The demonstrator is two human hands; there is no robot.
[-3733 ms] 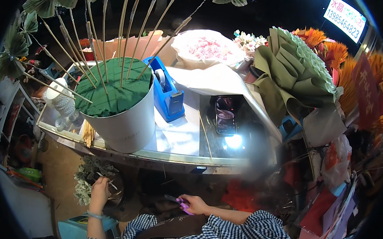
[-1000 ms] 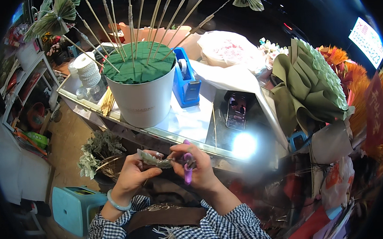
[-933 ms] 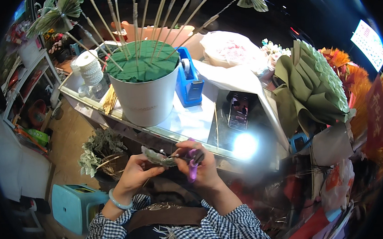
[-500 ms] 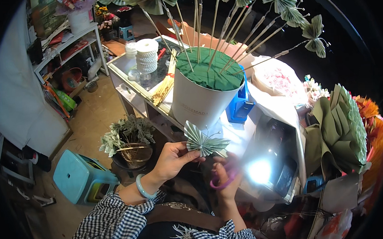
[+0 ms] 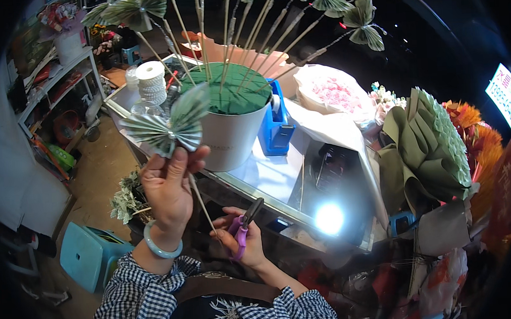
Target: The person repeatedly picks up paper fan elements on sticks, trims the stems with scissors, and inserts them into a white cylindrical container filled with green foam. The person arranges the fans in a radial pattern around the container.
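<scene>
My left hand (image 5: 172, 188), with a pale bracelet on the wrist, is closed on a pleated green paper butterfly (image 5: 165, 131), gripping it just below its middle. From it a thin wooden stick (image 5: 200, 199) slants down to my right hand (image 5: 248, 246). That hand is closed around scissors with purple handles (image 5: 238, 235) and dark blades pointing up to the right; its fingers are at the stick's lower end. Behind the butterfly stands a white bucket (image 5: 234, 142) topped with green material (image 5: 234, 102). Several sticks bearing similar butterflies (image 5: 364, 24) fan out of it.
A blue tape dispenser (image 5: 275, 132) stands beside the bucket on the table. Left of the bucket is a spool of white beads (image 5: 151, 84). A bright lamp (image 5: 329, 219) shines near the table's front edge. Wrapped bouquets (image 5: 424, 143) crowd the right; a blue stool (image 5: 89, 257) stands at left.
My left hand has raised the butterfly up and to the left, before the bucket. My right hand has moved left with the scissors to the stick's lower end. The view has shifted right.
</scene>
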